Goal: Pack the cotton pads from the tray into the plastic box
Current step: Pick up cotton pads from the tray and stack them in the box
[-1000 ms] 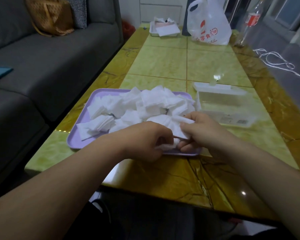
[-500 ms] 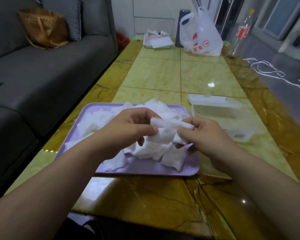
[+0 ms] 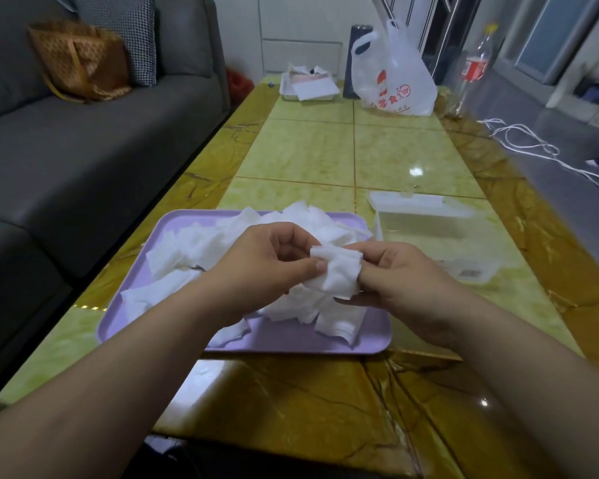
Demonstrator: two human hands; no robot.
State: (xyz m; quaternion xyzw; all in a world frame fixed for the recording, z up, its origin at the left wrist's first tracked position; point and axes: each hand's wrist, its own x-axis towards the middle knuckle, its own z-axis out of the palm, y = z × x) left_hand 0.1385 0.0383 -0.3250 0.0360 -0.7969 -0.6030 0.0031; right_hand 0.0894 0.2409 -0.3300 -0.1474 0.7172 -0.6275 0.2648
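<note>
Stack [image 3: 338,271] of a few cotton pads: held in the air over the near half of the tray [image 3: 284,338], clear of the loose pads [image 3: 194,247] below. Left hand [image 3: 267,261] pinches the stack's left edge, thumb on top and fingers [image 3: 284,236] curled. Right hand [image 3: 405,281] grips the right edge, its fingers bent round the stack. Both hands are closed on the same stack and neither is free. Judgement: gripping from both sides squares the edges, so the pads go in as one flat block rather than as loose sheets. The remaining pads lie in a disordered heap across the tray, some overlapping and some tilted, so picking and aligning by hand is needed. The box [image 3: 429,233] stands open on the tabletop [image 3: 312,150] just right of the tray, within short reach of the right hand. Its lid [image 3: 408,202] lies at its far side, out of the transfer path. No pads are visible inside the box and its walls are clear, so the task looks to be at an early stage. Risk: the pads are soft and light, and the outer sheets may slip if the pinch loosens during the move right. Further off, a white bag [image 3: 395,77] and a bottle [image 3: 476,63] sit at the far end, and a grey sofa [image 3: 83,160] runs along the left.
</note>
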